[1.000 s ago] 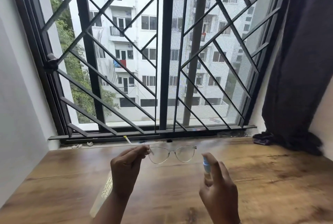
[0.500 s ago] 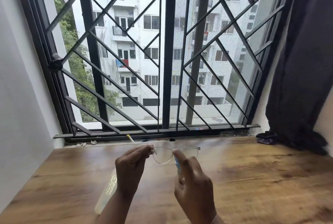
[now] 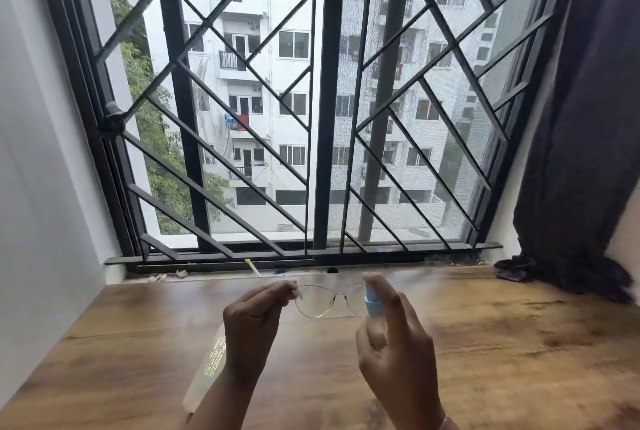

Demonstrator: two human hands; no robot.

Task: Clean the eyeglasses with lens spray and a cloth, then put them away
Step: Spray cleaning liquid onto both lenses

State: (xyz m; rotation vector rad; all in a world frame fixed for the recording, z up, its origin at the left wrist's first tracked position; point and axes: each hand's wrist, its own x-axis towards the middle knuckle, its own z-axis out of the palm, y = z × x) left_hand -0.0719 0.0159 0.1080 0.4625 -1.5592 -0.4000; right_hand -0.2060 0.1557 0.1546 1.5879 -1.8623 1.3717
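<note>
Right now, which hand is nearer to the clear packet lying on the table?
Left. The left hand, holding the eyeglasses, is just beside the clear packet; the right hand, gripping the spray bottle, is farther to its right.

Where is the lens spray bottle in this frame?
Head view, lower centre: the blue spray bottle is in the right hand, raised over the wooden table. It overlaps one lens of the eyeglasses, which the left hand pinches.

Two hands (left hand [image 3: 252, 322], right hand [image 3: 398, 360]), one pair of eyeglasses [image 3: 317, 301] at the left fingers, one spray bottle [image 3: 373, 301] in the right fingers.
</note>
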